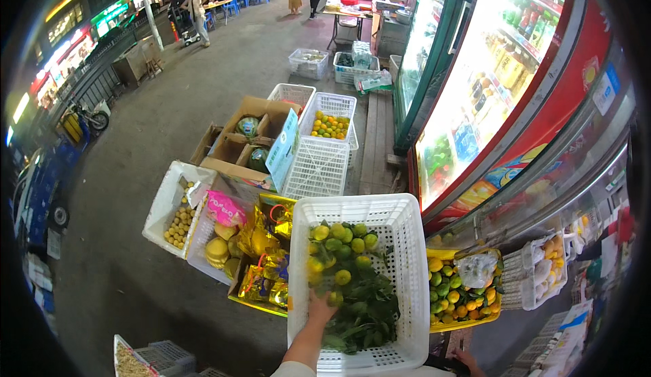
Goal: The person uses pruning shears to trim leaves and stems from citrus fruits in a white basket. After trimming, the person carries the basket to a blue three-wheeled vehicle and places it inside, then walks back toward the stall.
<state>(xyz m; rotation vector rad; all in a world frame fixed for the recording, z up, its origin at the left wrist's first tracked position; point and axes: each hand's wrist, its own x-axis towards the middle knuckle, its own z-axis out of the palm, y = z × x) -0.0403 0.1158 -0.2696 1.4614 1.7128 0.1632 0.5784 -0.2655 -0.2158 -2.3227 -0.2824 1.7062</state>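
My left hand [323, 308] is inside a white plastic crate [418, 275], its fingers around a green-yellow citrus fruit [334, 299]; the hand is slightly blurred. Several green and yellowish citrus fruits [346, 250] lie towards the crate's far end. A pile of loose green leaves [362, 311] covers much of its near half. My right hand [465, 360] shows only partly at the bottom edge, outside the crate beside something black. What it holds, if anything, is hidden.
On the right stand a yellow crate of citrus [465, 298] and a lit drinks fridge [488, 82]. To the left are golden-wrapped fruit boxes [262, 275], a pomelo crate [218, 250] and a foam box [163, 214]. Ahead are a melon carton [231, 145] and an orange crate [330, 125].
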